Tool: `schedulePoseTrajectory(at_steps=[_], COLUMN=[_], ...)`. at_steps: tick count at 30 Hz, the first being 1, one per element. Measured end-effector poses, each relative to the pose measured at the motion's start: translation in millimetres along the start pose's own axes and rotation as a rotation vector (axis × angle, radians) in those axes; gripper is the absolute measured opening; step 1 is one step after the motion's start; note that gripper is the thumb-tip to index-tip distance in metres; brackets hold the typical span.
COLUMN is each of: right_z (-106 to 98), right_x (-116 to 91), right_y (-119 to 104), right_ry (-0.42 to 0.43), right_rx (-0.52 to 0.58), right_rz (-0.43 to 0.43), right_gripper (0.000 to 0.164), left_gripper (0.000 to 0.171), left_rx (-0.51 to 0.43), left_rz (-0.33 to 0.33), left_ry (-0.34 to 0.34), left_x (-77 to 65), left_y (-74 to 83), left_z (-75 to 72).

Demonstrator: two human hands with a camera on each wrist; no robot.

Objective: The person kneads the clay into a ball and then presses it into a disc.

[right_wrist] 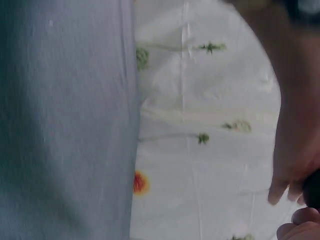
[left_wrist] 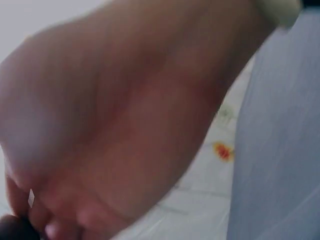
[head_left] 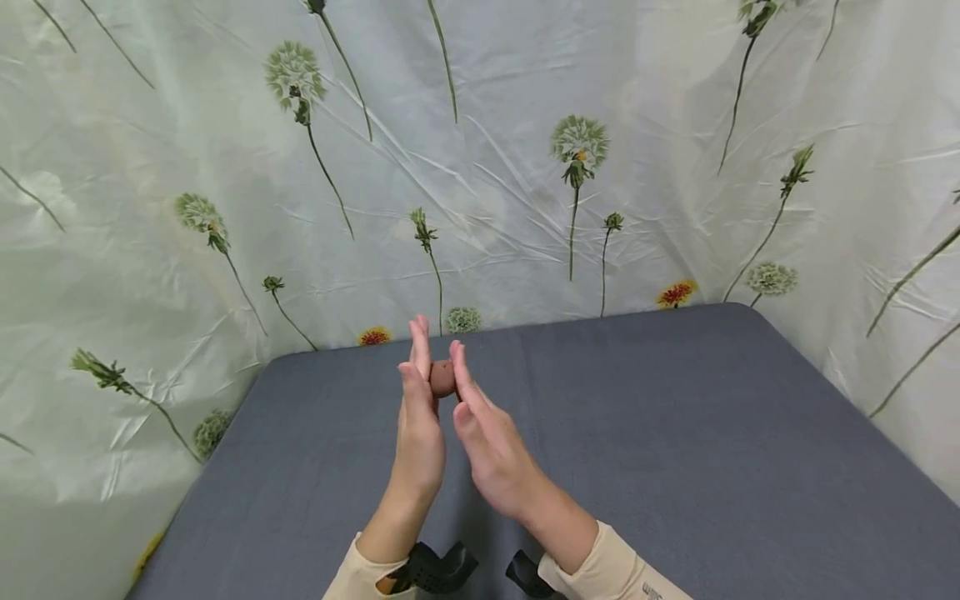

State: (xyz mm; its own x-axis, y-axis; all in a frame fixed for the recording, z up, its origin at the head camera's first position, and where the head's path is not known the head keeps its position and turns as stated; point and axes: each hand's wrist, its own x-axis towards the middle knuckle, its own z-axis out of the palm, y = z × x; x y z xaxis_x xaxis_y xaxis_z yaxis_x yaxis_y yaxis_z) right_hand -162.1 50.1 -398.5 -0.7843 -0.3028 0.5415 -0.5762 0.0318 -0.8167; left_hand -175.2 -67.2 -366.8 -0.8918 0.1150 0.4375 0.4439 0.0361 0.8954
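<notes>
A small round reddish-brown ball [head_left: 442, 378], perhaps clay, sits between the two hands above the table. On its left side, the left hand [head_left: 420, 433] presses with straight, upright fingers. From the other side the right hand [head_left: 491, 446] leans in, its extended fingers flat against the ball. The palms face each other, apart at the heels. In the left wrist view the left palm [left_wrist: 120, 130] fills much of the picture, with a dark rounded shape at the lower left corner. The right wrist view catches fingers around a dark round shape [right_wrist: 312, 190] at its right edge.
Below the hands stretches a table covered in dark grey cloth [head_left: 675, 433]. Behind it hangs a pale curtain [head_left: 510, 208] printed with dandelions and red-yellow flowers. A black wrist mount [head_left: 442, 568] sits at the left cuff, and another [head_left: 528, 575] at the right cuff.
</notes>
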Motion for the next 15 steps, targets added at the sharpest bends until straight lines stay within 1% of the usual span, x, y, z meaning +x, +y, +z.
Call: schedulePoseTrajectory(at_steps=[2,4,6,9,12,13,15], right_z=[4,3,-1,-12,-19,-19,-16], right_x=[-2,-2,0,4,7,7,6], right_y=[-4,-8,-9,-8,-4,-3,0], right_ry=[-0.011,0.003,0.042,0.100,0.105,0.096,0.067], right_rx=[-0.008,-0.024,-0.062,-0.082,-0.022,0.000,0.018], right_rz=[0.004,-0.021,-0.067,-0.087,-0.037,-0.015,0.000], right_gripper=[0.061,0.059,0.059,0.059,0.060,0.061,0.061], left_gripper=[0.077,0.077,0.075,0.070,0.065,0.065,0.066], left_rx=[-0.018,-0.026,-0.023,0.001,0.034,0.046,0.045], left_rz=[-0.014,-0.032,-0.036,-0.018,0.026,0.032,0.030], left_ry=[0.008,-0.008,-0.041,-0.095,-0.106,-0.097,-0.059], left_x=[2.3,2.1,-0.4,-6.4,-10.5,-10.4,-7.4], left_y=[-2.2,-5.7,-9.0,-10.6,-7.6,-5.9,-2.6], left_z=[-2.9,-1.1,4.7,15.0,18.9,18.1,13.1])
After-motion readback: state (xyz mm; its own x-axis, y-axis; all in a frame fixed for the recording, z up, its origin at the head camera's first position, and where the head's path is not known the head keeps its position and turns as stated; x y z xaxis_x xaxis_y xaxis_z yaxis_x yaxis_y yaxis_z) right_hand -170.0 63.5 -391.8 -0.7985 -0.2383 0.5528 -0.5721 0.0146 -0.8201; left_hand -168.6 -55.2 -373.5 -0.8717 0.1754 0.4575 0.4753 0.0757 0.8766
